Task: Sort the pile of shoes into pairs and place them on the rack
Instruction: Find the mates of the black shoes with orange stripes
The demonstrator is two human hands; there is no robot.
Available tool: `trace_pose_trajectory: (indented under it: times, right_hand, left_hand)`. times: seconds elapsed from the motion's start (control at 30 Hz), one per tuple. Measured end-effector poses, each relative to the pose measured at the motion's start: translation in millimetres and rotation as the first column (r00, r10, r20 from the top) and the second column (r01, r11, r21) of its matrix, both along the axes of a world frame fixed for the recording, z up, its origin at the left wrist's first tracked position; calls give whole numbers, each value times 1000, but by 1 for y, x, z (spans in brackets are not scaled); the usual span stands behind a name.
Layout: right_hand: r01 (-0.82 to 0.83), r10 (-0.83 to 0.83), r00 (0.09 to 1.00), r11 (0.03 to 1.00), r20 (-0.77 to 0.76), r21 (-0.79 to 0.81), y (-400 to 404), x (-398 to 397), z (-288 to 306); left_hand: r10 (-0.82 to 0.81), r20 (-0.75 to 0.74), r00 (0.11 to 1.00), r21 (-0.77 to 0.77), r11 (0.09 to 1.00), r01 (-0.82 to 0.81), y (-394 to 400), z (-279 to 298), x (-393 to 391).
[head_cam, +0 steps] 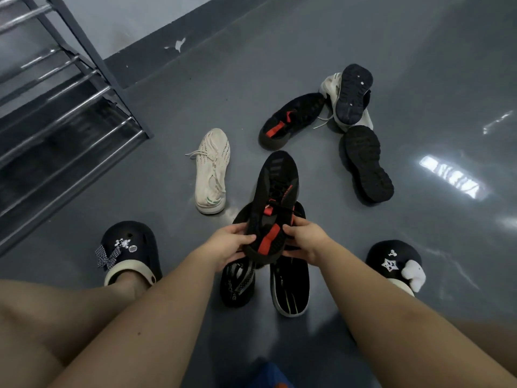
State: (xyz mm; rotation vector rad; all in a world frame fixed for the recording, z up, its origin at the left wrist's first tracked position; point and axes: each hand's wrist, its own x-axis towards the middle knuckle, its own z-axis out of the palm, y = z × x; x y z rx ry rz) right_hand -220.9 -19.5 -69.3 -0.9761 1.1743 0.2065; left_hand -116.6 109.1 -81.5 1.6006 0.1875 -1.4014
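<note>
I hold a black sneaker with red accents [275, 189] above the floor, toe pointing away. My left hand [228, 243] grips its heel on the left and my right hand [303, 238] grips it on the right. Its matching black-and-red sneaker [291, 120] lies on its side farther off. A white knit sneaker [212, 170] stands upright to the left, and its white partner [333, 91] lies under a black shoe turned sole-up [354, 93]. Another black shoe lies sole-up [366, 163] nearby. Two black slides [291, 287] sit beneath my hands. The metal shoe rack [64, 113] stands at the left.
My feet wear black clogs with charms, the left clog [130, 250] and the right clog [394, 261], either side of the slides. A dark baseboard [179, 32] runs along the wall behind. The grey glossy floor [447, 107] stretches open to the right.
</note>
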Motion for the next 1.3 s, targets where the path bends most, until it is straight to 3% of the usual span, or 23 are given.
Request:
trace_pose_trajectory:
  times: [0.43,0.9,1.0,1.17,1.3]
  right_hand:
    - [137,-144,986,987,-87,-81,-71,-29,-21]
    - [239,-241,970,962,-5,-132,-151,39,-38]
    - [252,-255,967,956,-1,-151,-166,58,-52]
    - [278,-290,957,924,-5,-263,-186,85,-87]
    - [336,-347,938,902,5,-270,-186,88,-108]
  left_hand:
    - [-113,-45,993,-22,993,112,-80,-30,-17]
    - [-203,71,977,-17,979,204,-168,-56,59]
    - [-205,142,968,34,979,202,-185,-64,86]
    - [-165,447,879,164,981,100,-215,-90,140]
    - [-126,528,840,200,980,21,-232,-103,167]
